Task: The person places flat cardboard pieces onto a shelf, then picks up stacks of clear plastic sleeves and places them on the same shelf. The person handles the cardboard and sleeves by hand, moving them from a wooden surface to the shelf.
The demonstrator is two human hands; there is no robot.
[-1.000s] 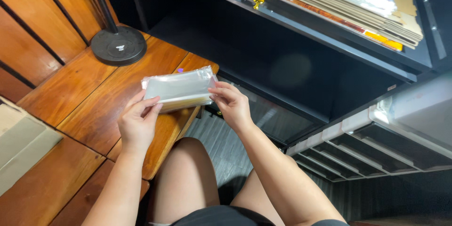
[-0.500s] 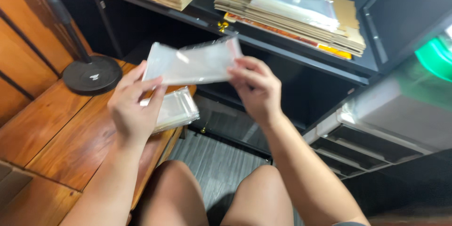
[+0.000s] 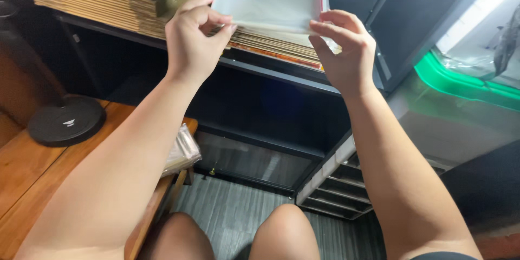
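Observation:
I hold a clear plastic bag [image 3: 271, 8] with a red strip along its right edge up in front of the black shelf [image 3: 271, 73]. My left hand [image 3: 192, 38] pinches its left end and my right hand [image 3: 344, 49] pinches its right end. Behind the bag, flat cardboard pieces [image 3: 281, 49] lie stacked on the shelf. A stack of more clear bags [image 3: 181, 151] lies on the wooden table [image 3: 32, 184] below my left forearm.
A tall pile of cardboard sheets [image 3: 92, 0] sits on the shelf at upper left. A black round lamp base [image 3: 65, 122] stands on the table. A grey drawer unit [image 3: 336, 189] is at lower right, with a green-rimmed bin [image 3: 466, 84] above it. My knees show below.
Both hands have lifted one bag off the stack on the table and raised it up to shelf height. The view has tilted up with it.

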